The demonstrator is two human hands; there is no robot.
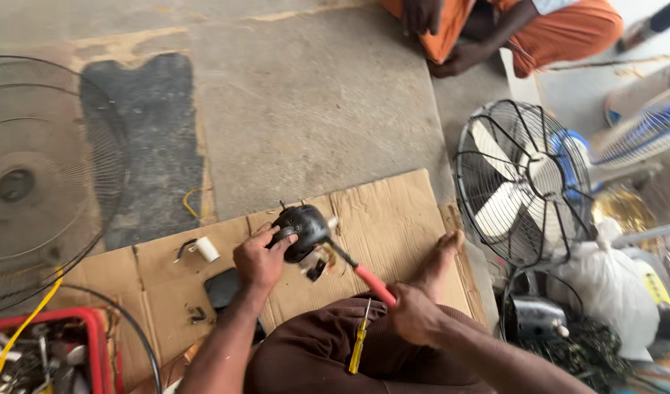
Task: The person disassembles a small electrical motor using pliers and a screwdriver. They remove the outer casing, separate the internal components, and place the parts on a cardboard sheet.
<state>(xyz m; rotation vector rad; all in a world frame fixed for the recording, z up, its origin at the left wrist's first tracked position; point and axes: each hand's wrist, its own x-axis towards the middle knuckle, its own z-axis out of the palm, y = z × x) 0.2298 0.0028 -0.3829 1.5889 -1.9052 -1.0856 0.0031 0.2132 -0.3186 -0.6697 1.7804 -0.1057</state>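
— What has each hand got?

— The left hand [258, 261] is closed over a black fan motor [300, 232], steadying it just above the cardboard [393, 211] on the floor. The right hand [413, 314] is wrapped tight round the red handle of a screwdriver [357, 270], its tip at the motor; it looks braced that way so the motor won't turn.

— And the count?

— Two screwdrivers: that one, plus a yellow screwdriver [358, 343] lying on the lap. One standing fan [521, 182] at right, one loose fan guard [50, 182] at left, one red crate [94, 335].
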